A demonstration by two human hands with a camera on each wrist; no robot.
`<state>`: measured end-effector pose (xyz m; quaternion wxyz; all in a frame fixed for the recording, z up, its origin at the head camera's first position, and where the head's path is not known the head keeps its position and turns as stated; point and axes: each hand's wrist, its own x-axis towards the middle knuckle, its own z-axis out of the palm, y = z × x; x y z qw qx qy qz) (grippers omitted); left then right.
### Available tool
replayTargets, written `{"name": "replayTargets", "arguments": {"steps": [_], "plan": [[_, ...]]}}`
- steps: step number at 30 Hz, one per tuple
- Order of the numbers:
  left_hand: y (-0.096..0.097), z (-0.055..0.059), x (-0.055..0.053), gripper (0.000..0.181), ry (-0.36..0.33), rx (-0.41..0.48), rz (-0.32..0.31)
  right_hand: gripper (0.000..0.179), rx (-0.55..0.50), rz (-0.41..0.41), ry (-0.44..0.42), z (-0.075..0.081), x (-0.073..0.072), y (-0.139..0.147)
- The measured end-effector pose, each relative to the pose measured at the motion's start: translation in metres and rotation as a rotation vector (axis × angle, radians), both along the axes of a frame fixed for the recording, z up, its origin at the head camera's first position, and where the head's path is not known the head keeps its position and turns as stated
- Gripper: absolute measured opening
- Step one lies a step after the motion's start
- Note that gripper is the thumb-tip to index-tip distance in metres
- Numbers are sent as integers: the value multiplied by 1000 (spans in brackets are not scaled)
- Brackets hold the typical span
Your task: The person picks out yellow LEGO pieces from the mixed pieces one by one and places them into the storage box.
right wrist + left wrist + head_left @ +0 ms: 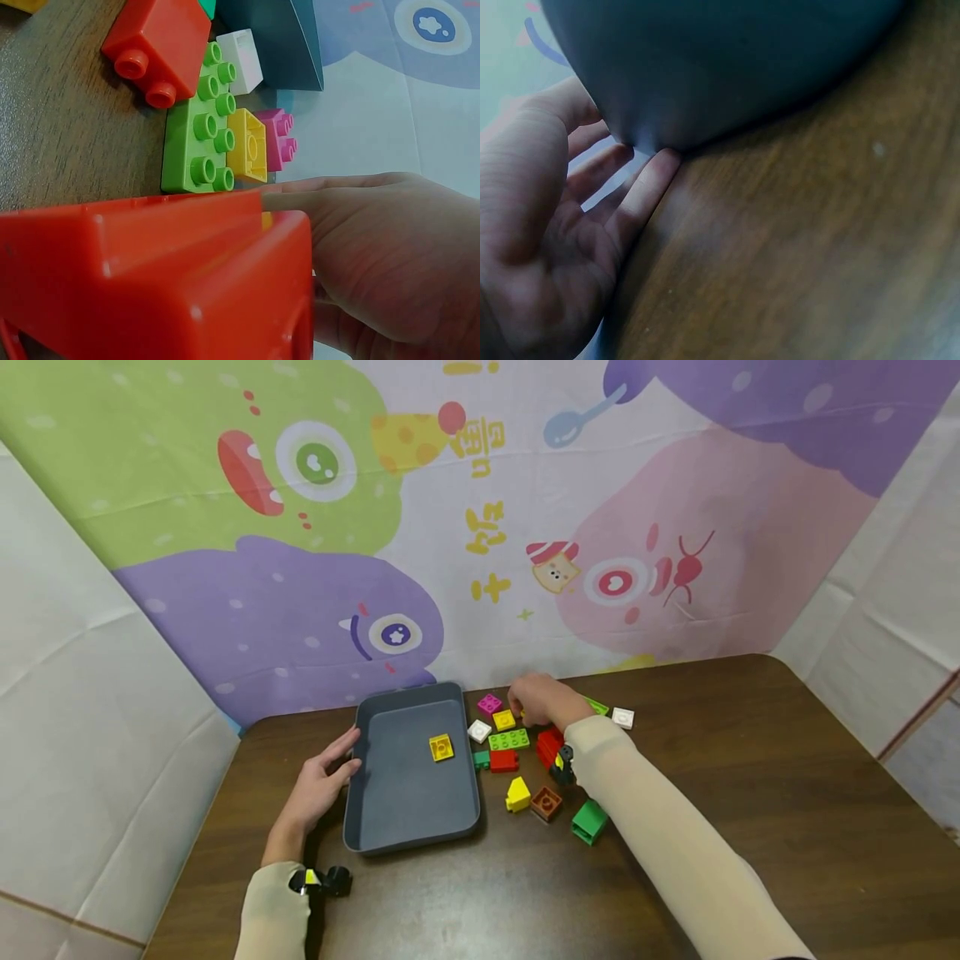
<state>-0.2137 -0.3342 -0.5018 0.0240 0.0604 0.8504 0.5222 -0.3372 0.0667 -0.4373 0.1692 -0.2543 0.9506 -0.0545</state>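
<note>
The left hand (318, 787), fingers spread, touches the left side of the tray (405, 810), which holds a yellow brick (442, 747). The right hand (543, 697) reaches down among more bricks (508, 741) on the desk (750, 760), right of the tray; whether it pinches one, I cannot tell. Yellow sideways Chinese characters (476, 539) and an exclamation mark (461, 368) run up the backdrop (517, 477).

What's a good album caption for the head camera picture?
Left hand against a gray rectangular tray, right hand among colourful plastic bricks.
</note>
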Motion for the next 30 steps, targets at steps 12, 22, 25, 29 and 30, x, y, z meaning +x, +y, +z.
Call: {"name": "replayTargets", "arguments": {"steps": [12,22,25,29,30], "plan": [[0,1,0,59,-11,-32,-1,6,-10,19,3,1,-3,5],[0,2,1,59,-15,-32,-4,8,-25,-20,-5,9,1,3],[1,2,1,59,-11,-32,-5,7,-30,-27,-1,12,2,3],[0,1,1,59,-7,-25,-4,8,-31,-20,24,17,3,2],[0,1,1,59,-7,-22,-5,8,-33,-17,32,18,3,3]]}}
